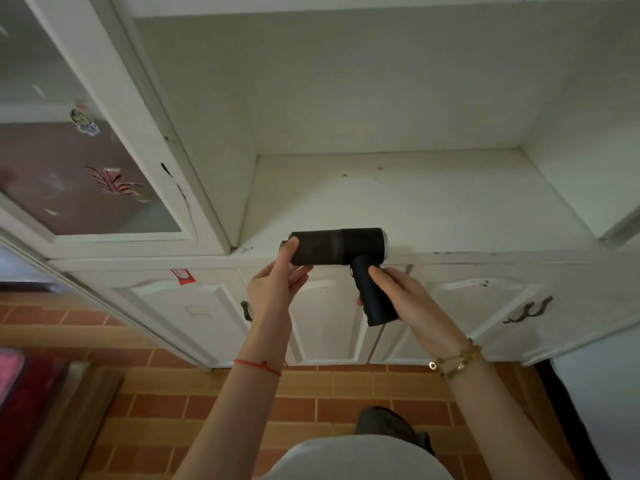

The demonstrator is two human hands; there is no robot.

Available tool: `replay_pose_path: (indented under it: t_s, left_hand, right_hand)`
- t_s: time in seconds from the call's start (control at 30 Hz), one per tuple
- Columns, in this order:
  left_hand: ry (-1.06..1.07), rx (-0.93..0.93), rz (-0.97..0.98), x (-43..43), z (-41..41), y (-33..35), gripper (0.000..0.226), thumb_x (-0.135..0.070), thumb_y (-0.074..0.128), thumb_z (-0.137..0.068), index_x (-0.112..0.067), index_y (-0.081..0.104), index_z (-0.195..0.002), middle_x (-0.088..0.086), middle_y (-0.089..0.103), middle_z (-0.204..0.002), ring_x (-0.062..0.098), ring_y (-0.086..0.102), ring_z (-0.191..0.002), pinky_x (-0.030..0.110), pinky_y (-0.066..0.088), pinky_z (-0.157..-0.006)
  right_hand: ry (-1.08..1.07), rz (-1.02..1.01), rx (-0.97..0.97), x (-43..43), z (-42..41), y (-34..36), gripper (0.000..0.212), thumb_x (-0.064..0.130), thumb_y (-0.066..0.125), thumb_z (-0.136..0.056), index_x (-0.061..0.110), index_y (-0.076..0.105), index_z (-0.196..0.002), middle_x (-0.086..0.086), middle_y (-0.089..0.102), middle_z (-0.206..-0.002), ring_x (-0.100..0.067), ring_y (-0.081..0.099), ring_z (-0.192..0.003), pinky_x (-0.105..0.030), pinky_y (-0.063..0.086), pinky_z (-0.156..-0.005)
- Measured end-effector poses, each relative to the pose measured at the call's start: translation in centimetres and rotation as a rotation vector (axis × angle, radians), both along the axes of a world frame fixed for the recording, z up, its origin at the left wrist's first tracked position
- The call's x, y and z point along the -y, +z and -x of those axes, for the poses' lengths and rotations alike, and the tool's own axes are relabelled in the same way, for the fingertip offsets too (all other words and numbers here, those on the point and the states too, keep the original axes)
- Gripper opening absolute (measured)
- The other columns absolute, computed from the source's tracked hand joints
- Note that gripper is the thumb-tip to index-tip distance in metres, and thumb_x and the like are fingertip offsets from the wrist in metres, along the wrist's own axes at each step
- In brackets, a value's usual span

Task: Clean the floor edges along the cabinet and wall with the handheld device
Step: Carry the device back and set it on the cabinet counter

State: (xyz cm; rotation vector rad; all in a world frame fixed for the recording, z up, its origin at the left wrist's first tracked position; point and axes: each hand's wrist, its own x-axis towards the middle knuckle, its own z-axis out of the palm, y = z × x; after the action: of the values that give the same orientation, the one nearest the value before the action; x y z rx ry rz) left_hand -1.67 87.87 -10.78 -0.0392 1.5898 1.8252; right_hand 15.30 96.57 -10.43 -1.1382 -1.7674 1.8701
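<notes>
A black handheld vacuum (337, 249), shaped like a pistol, is held up in front of the white cabinet (329, 306). My right hand (401, 292) grips its downward handle. My left hand (277, 282) holds the left end of its dark barrel, thumb on the front and fingers underneath. The barrel lies level, its pale rear cap pointing right. The floor (311, 393) of orange brick-pattern tiles meets the cabinet base below my arms.
The cabinet has an open white counter niche (415, 195) behind the vacuum, lower doors with dark handles (526, 311), and a glass door with stickers (86, 123) at left. A dark wooden piece with red cloth (31, 403) sits at lower left. My knee (388, 424) shows below.
</notes>
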Motion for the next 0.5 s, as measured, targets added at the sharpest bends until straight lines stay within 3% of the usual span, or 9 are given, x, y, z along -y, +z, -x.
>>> replay_pose_path:
  t_s: [0.27, 0.4, 0.5]
  left_hand:
    - [-0.087, 0.019, -0.051, -1.1, 6.0, 0.1, 0.046, -0.038, 0.078, -0.08, -0.007, 0.064, -0.11, 0.013, 0.075, -0.107, 0.02, 0.075, -0.093, 0.031, 0.057, -0.092]
    - [-0.169, -0.013, -0.071, -2.3, 8.1, -0.4, 0.051, -0.039, 0.072, -0.086, -0.003, 0.062, -0.12, 0.012, 0.074, -0.113, 0.019, 0.074, -0.099, 0.033, 0.054, -0.098]
    - [-0.186, -0.021, -0.077, -3.6, 9.4, -0.6, 0.052, -0.037, 0.069, -0.089, 0.001, 0.061, -0.124, 0.014, 0.073, -0.113, 0.018, 0.073, -0.102, 0.033, 0.053, -0.1]
  right_hand:
    - [0.018, -0.031, 0.031, -2.0, 5.9, 0.3, 0.037, 0.042, 0.047, -0.097, 0.011, 0.06, -0.113, -0.009, 0.074, -0.094, -0.01, 0.071, -0.078, -0.02, 0.053, -0.068]
    - [0.001, -0.015, 0.06, -3.1, 7.9, -0.8, 0.042, 0.045, 0.043, -0.098, 0.009, 0.061, -0.112, -0.008, 0.074, -0.092, -0.015, 0.071, -0.085, -0.032, 0.054, -0.084]
    - [-0.012, -0.022, 0.066, -4.6, 9.1, -1.0, 0.042, 0.043, 0.042, -0.099, 0.007, 0.061, -0.112, -0.01, 0.074, -0.092, -0.018, 0.07, -0.086, -0.031, 0.054, -0.085]
